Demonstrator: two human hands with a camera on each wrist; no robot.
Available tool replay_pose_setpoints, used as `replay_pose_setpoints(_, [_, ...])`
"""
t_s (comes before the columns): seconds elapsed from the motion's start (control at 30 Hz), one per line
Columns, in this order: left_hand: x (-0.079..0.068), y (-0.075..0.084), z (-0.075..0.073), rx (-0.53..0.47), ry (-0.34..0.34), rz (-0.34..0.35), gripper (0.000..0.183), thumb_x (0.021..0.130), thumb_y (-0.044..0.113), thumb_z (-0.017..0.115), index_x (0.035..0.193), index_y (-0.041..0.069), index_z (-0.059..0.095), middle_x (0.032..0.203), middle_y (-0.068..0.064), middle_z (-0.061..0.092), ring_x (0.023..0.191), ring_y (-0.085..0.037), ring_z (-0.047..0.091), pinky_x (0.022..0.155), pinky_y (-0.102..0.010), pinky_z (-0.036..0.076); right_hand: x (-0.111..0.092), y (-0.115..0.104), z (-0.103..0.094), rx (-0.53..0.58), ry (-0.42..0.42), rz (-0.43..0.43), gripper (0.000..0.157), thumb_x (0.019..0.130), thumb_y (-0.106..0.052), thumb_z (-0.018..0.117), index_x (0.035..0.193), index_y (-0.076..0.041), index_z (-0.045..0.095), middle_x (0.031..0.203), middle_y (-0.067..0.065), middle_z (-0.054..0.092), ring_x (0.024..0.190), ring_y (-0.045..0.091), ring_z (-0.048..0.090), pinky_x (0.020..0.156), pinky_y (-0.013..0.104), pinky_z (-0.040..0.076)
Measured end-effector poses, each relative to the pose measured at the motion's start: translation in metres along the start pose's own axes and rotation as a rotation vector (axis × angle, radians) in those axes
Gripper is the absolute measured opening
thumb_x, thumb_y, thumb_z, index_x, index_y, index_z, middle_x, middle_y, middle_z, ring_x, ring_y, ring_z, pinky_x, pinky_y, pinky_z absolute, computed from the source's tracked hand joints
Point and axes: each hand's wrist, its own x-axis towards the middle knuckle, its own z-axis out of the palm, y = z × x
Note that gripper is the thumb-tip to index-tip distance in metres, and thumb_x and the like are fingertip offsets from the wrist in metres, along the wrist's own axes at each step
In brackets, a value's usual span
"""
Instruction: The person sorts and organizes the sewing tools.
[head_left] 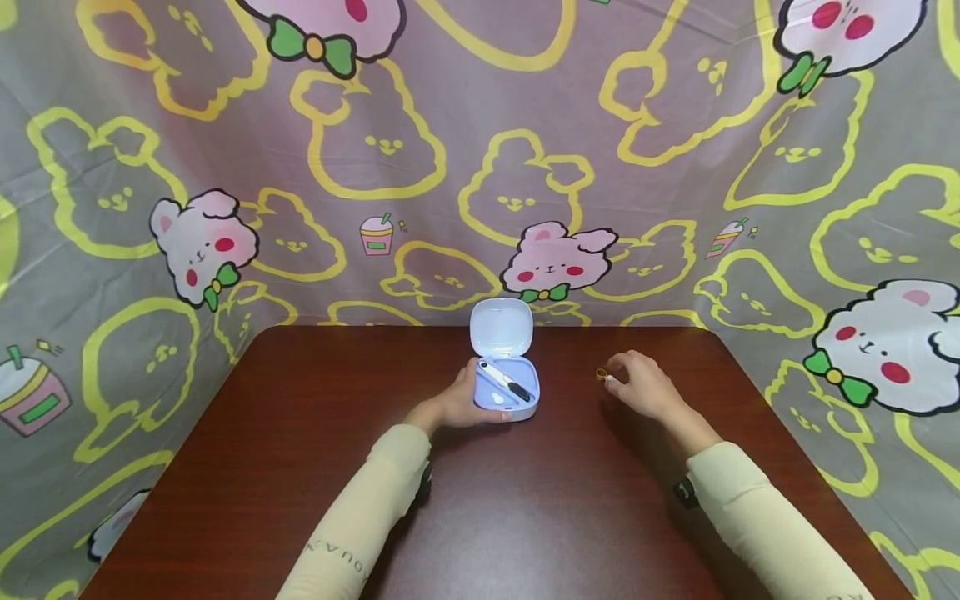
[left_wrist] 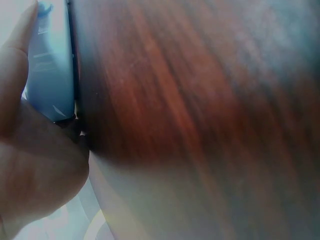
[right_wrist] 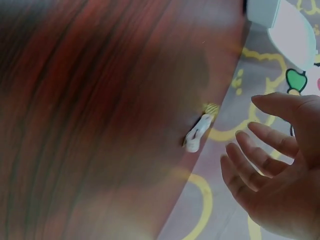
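Observation:
In the head view a small light-blue case (head_left: 528, 412) stands on the table with its lid (head_left: 501, 327) raised. My left hand (head_left: 454, 403) grips it from the left side, thumb along the front. Inside lie a white and black pen-like tool (head_left: 504, 380) and a small white piece (head_left: 498, 399). My right hand (head_left: 642, 383) hovers at a small item on the table to the right of the case. The right wrist view shows this as a white piece (right_wrist: 199, 133) with a gold striped end (right_wrist: 211, 109); its kind is unclear. The fingers are spread, apart from it.
The brown wooden table (head_left: 360, 517) has its far edge just behind the case. A patterned cloth (head_left: 420, 100) hangs behind and on both sides.

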Motion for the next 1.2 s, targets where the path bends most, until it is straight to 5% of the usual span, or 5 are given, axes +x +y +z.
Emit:
replay_pose_setpoints(0.5, [0.0, 0.001, 0.0, 0.003, 0.001, 0.006, 0.123, 0.077, 0.049, 0.088, 0.159, 0.008, 0.006, 0.15, -0.019, 0.031, 0.135, -0.03, 0.038, 0.114, -0.045, 0.037, 0.007, 0.026, 0.007, 0.052, -0.013, 0.083, 0.034, 0.09, -0.014, 0.072, 0.114, 0.009, 0.066, 0.107, 0.025, 0.07, 0.099, 0.041, 0.065, 0.085, 0.056, 0.051])
replay_pose_setpoints(0.8, [-0.003, 0.002, 0.001, -0.008, 0.007, -0.007, 0.124, 0.076, 0.05, 0.088, 0.159, 0.009, 0.007, 0.149, -0.019, 0.032, 0.133, -0.03, 0.038, 0.113, -0.047, 0.038, 0.012, 0.025, 0.012, 0.08, -0.058, 0.217, 0.041, 0.091, -0.02, 0.072, 0.116, 0.012, 0.065, 0.11, 0.027, 0.07, 0.106, 0.045, 0.064, 0.089, 0.055, 0.05])
replay_pose_setpoints(1.2, [-0.004, 0.003, 0.001, -0.006, 0.002, -0.012, 0.124, 0.076, 0.051, 0.088, 0.16, 0.011, 0.006, 0.151, -0.018, 0.03, 0.136, -0.03, 0.037, 0.115, -0.047, 0.036, 0.018, 0.02, 0.022, 0.117, -0.061, 0.286, 0.03, 0.089, -0.011, 0.074, 0.107, 0.012, 0.068, 0.084, 0.014, 0.075, 0.076, 0.026, 0.07, 0.075, 0.044, 0.055])
